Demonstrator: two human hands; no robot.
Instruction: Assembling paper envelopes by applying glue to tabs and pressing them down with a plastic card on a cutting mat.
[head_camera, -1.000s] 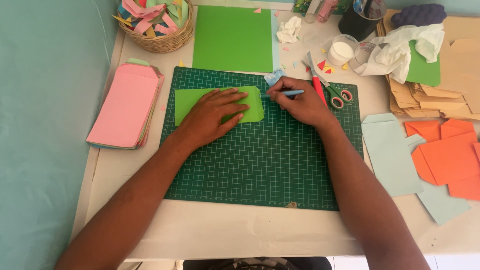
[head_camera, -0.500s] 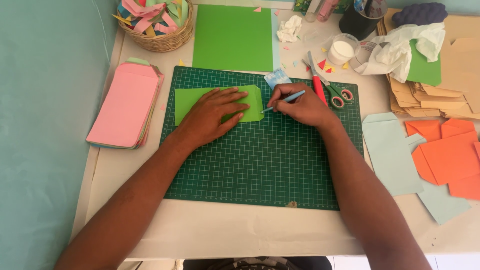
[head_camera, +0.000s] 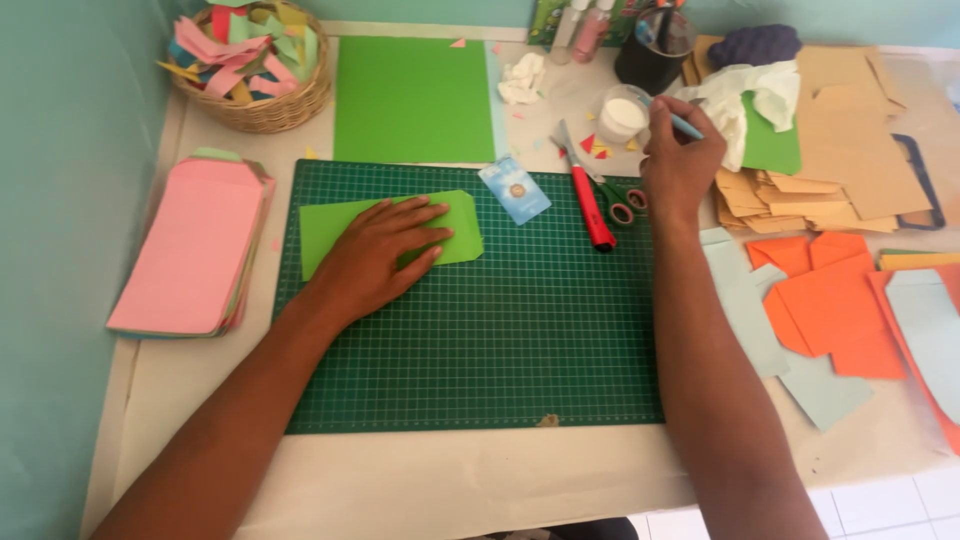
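A: Mat (head_camera: 480, 340), dark green, lies under everything; the left hand (head_camera: 375, 255) presses flat, fingers spread, on the light green paper piece (head_camera: 460, 230).

B: Thin, floppy stuff, I'd judge; pinch an edge beyond the fingertips.

A: The right hand (head_camera: 680, 165) pinches a blue pen (head_camera: 682, 124), beside the white jar (head_camera: 622, 116). Red cutter (head_camera: 592, 205) and scissors (head_camera: 620, 200) lie between the hands.

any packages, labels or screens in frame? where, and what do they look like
Small card packet: on the cutting mat's top edge, right of the green paper piece under the left hand; tilted rectangle, light blue and white, round spot in the middle.
Green printed package: far edge of the table, beside two bottles; partly cut off, green with light marks.
No screens or signs in view.
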